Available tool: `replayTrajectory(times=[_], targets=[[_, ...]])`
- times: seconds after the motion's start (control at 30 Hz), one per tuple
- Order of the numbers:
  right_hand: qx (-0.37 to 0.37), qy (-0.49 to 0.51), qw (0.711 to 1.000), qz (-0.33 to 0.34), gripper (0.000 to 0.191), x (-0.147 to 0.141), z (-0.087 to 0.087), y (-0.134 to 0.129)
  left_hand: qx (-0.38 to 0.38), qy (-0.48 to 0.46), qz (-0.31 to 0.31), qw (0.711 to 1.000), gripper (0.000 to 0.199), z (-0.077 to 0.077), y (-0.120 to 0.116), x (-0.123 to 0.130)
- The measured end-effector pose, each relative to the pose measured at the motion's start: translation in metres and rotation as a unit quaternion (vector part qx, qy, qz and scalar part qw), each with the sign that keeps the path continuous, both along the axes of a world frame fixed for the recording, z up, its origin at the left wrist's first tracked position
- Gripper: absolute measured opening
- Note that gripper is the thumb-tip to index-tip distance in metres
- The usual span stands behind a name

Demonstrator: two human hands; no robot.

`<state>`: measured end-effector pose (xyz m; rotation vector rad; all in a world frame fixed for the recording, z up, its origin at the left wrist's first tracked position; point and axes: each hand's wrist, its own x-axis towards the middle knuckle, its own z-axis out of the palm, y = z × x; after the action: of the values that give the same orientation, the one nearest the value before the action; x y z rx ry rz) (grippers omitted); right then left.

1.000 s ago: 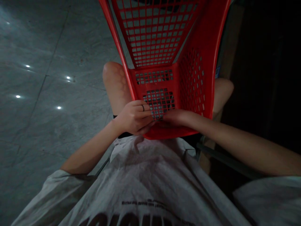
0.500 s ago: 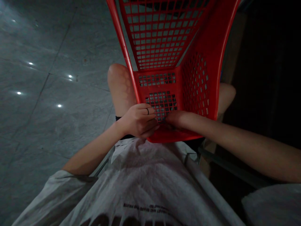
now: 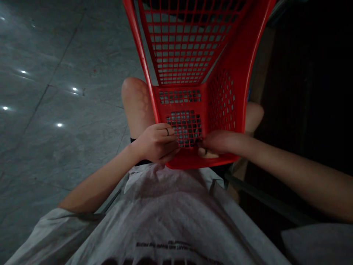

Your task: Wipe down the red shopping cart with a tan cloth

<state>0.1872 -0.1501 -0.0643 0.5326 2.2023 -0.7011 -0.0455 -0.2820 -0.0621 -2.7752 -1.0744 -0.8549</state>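
A red plastic shopping basket (image 3: 249,79) with lattice walls stands between my knees, tilted toward me. My left hand (image 3: 160,143) is closed over its near-left rim, a dark ring on one finger. Inside the near end of the basket is my right hand (image 3: 219,141), its fingers curled together close to the near wall. Whatever those fingers hold, if anything, is too dark and small to make out. Between the two hands the grid (image 3: 184,127) of the basket shows, with grey surfaces behind it.
Grey tiled floor (image 3: 91,55) with bright light reflections spreads to the left. My bare knees (image 3: 135,95) flank the basket. Deep shadow covers the right side, where a brown strip (image 3: 264,62) runs beside the basket. Thin chair-like bars (image 3: 256,191) pass near my hips.
My right hand has shifted a little right, away from my left hand, and more of its curled fingers shows. The whole view has slid slightly; my left hand keeps its hold on the rim.
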Motion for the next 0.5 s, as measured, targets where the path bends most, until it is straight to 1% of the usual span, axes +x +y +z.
replayTrajectory(times=[0.07, 0.13, 0.17, 0.2, 0.27, 0.4, 0.43, 0.5], targets=[[0.005, -0.017, 0.999, 0.050, 0.018, 0.006, 0.032, 0.001, -0.004, 0.005, 0.001, 1.000, 0.033, 0.002, -0.001, -0.001], [0.010, -0.021, 0.997, 0.070, 0.024, 0.013, 0.057, -0.001, -0.009, 0.010, 0.004, 1.000, 0.033, 0.002, -0.001, -0.002], [0.013, -0.019, 0.998, 0.064, 0.026, 0.017, 0.065, -0.004, -0.014, 0.011, 0.008, 1.000, 0.033, 0.002, -0.001, -0.002], [0.020, -0.016, 0.998, 0.050, 0.026, 0.019, 0.067, -0.007, -0.019, 0.010, 0.011, 1.000, 0.033, 0.002, -0.001, -0.001], [0.058, -0.017, 0.998, 0.025, 0.027, 0.021, 0.061, -0.013, -0.034, 0.008, 0.013, 0.999, 0.032, 0.001, 0.000, -0.001], [0.195, -0.010, 0.981, 0.012, 0.029, 0.017, 0.033, -0.022, -0.082, 0.024, 0.017, 0.996, 0.032, 0.002, 0.001, 0.001], [0.214, -0.005, 0.977, 0.008, 0.029, 0.016, 0.029, -0.024, -0.099, 0.036, 0.021, 0.994, 0.032, 0.003, 0.001, 0.002], [0.211, 0.007, 0.977, -0.009, 0.026, 0.016, 0.031, -0.027, -0.138, 0.071, 0.040, 0.987, 0.031, 0.009, 0.002, 0.006]])
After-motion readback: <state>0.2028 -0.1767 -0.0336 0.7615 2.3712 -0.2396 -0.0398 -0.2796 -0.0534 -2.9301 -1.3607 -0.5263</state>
